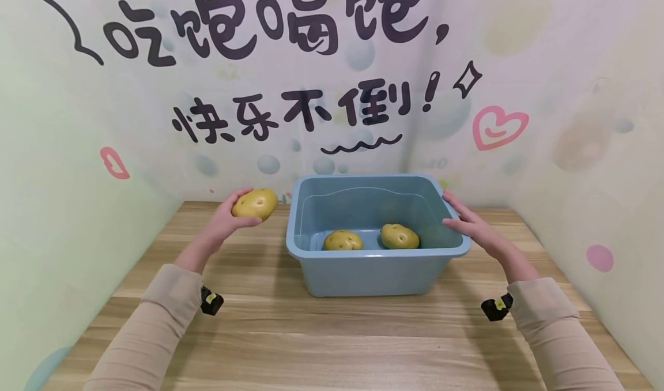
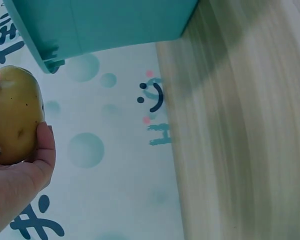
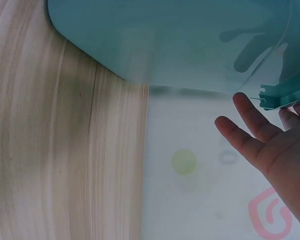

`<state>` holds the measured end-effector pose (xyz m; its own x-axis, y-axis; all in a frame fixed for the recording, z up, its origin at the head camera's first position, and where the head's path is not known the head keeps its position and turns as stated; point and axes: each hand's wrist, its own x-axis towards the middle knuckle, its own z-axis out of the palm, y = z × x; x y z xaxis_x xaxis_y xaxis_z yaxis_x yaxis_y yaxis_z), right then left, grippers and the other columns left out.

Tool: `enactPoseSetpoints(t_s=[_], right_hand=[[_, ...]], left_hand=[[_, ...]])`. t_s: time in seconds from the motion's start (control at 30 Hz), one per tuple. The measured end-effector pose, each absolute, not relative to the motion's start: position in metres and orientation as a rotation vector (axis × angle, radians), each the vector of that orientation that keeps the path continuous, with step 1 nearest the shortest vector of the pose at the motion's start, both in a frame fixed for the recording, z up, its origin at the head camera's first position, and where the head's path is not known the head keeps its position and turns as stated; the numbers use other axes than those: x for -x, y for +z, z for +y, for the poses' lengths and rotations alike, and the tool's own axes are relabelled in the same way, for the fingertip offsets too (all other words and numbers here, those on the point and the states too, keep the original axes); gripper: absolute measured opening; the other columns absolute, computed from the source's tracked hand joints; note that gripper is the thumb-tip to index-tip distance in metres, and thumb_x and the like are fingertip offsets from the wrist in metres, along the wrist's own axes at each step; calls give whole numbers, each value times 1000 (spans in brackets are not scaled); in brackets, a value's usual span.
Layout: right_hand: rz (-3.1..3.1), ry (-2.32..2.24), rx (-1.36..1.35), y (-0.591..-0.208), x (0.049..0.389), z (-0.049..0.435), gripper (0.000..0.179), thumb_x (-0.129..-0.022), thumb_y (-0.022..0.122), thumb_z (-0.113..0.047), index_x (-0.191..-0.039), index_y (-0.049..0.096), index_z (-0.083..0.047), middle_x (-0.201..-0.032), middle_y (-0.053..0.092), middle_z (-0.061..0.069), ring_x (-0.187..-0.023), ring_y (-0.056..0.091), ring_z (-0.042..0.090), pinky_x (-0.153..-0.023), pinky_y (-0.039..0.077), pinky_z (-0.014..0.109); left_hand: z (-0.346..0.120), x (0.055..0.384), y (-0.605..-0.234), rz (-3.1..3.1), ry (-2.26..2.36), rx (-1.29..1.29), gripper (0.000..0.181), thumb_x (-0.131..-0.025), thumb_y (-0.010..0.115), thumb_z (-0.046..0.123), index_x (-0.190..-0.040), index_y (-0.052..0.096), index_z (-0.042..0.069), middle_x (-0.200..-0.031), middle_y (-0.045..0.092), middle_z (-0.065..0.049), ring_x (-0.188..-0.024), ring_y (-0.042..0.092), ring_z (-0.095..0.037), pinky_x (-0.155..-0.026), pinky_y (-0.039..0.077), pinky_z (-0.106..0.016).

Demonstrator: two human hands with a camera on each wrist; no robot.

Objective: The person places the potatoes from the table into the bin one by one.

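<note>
My left hand (image 1: pixel 228 217) grips a yellow potato (image 1: pixel 256 204) in the air, left of a blue plastic bin (image 1: pixel 370 275). Close up in the left wrist view, the same potato (image 2: pixel 15 115) is held between thumb and fingers. Inside the bin lie two more potatoes, one at the left (image 1: pixel 343 240) and one at the right (image 1: pixel 399 236). At the bin's right rim is my right hand (image 1: pixel 474 229), its fingers extended against or very near the side. The right wrist view shows these fingers (image 3: pixel 247 142) spread and fairly straight beside the bin wall (image 3: pixel 180 45).
The bin stands on a wood-grain table (image 1: pixel 332 345), towards its back edge. Behind it rises a printed wall (image 1: pixel 290 91) with dark lettering and a pink heart (image 1: pixel 499 128). Black wrist devices sit below the left cuff (image 1: pixel 211 301) and the right cuff (image 1: pixel 496 308).
</note>
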<state>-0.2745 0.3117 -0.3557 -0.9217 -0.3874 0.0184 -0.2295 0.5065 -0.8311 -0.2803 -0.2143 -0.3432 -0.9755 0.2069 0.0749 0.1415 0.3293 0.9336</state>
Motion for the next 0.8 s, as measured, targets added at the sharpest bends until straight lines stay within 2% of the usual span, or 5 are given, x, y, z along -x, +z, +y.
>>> enactPoseSetpoints(t_s=[0.23, 0.53, 0.8], right_hand=[[2574, -1389, 538, -355, 275, 312, 69, -95, 45, -27, -148, 2, -18, -154, -9, 8, -136, -4, 43, -96, 7, 71], [2575, -1396, 541, -354, 275, 313, 69, -95, 45, -27, -148, 2, -18, -154, -9, 9, -136, -4, 43, -96, 8, 71], [2571, -1398, 530, -356, 274, 312, 69, -95, 45, -27, -148, 2, -21, -154, -9, 8, -136, -3, 43, -97, 8, 71]], left_hand=[[-211, 281, -332, 2503, 1773, -345, 80, -79, 66, 11, -145, 20, 11, -140, 27, -21, -116, 33, -31, -90, 31, -36], [-209, 281, -324, 2516, 1769, -321, 80, -79, 66, 13, -145, 20, 13, -139, 27, -20, -118, 31, -32, -94, 28, -42], [-208, 285, -322, 2487, 1831, -366, 77, -78, 67, 9, -143, 23, 10, -136, 29, -19, -112, 33, -27, -91, 30, -37]])
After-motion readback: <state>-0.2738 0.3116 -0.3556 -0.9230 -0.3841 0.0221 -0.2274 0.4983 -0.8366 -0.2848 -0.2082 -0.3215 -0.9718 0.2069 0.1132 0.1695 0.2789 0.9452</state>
